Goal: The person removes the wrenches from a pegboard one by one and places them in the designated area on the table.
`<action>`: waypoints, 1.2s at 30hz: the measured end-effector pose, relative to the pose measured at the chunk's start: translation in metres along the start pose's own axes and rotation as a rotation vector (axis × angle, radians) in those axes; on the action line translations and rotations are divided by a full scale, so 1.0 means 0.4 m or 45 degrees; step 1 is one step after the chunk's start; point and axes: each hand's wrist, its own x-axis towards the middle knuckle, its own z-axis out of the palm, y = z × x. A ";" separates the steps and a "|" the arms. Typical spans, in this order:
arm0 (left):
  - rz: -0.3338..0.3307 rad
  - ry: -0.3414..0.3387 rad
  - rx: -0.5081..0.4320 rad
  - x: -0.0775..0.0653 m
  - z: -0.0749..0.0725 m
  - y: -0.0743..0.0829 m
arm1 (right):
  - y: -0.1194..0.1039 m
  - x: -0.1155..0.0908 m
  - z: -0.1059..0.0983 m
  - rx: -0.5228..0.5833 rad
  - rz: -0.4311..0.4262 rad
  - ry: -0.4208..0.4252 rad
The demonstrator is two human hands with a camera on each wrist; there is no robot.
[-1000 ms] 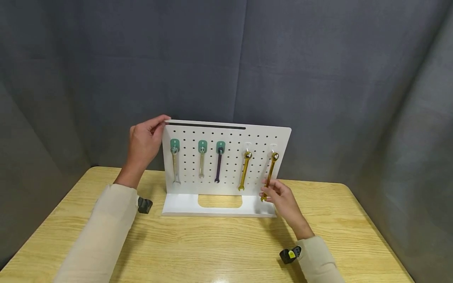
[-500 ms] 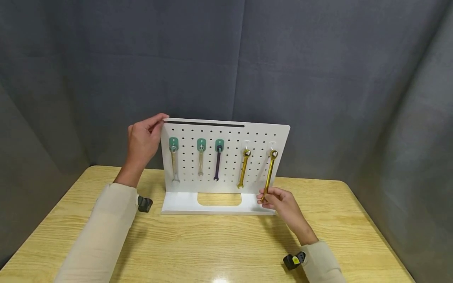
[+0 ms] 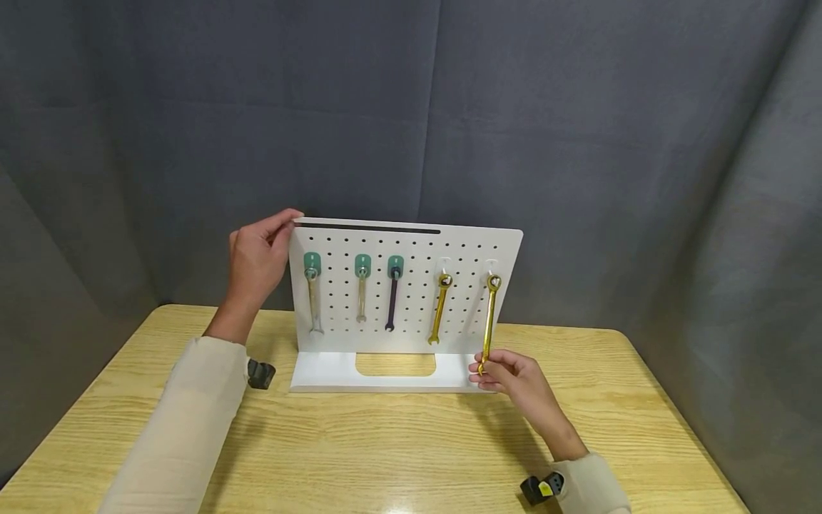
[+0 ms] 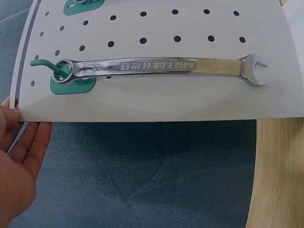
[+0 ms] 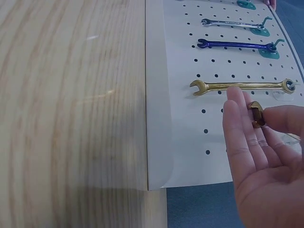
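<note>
The rightmost gold wrench (image 3: 491,321) stands at the right side of the white pegboard (image 3: 414,343), its ring end up at the right white hook (image 3: 491,267); how far the ring sits on the hook cannot be told. The right hand (image 3: 514,378) pinches the wrench's lower, open end between thumb and fingers, holding it in front of the board's base (image 3: 321,368). The right wrist view shows the thumb on that open end, the fingers lying fairly straight.

Just to its left, the second gold wrench (image 3: 439,310) hangs from another white hook. Farther left, a dark purple-blue wrench (image 3: 392,303), a small silver wrench (image 3: 362,298) and a larger silver wrench (image 3: 314,303) each hang by the ring from green hooks, open ends down. The left wrist view shows raised lettering along the larger silver one.

The left hand (image 3: 258,260) grips the pegboard's upper left corner, thumb in front and fingers behind. A dark slot (image 3: 366,228) runs along the top edge. The base rests on a wood-grained bench (image 3: 411,442), with a gray curtain (image 3: 411,107) behind.
</note>
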 end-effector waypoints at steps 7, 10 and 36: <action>-0.005 -0.008 0.015 0.001 -0.002 0.000 | -0.006 -0.016 -0.002 -0.010 -0.042 -0.027; -0.006 -0.018 0.018 0.000 -0.001 0.000 | -0.006 -0.030 -0.006 -0.032 -0.039 -0.038; -0.007 -0.053 0.014 0.009 -0.009 0.000 | -0.054 -0.092 -0.020 -0.003 -0.223 -0.045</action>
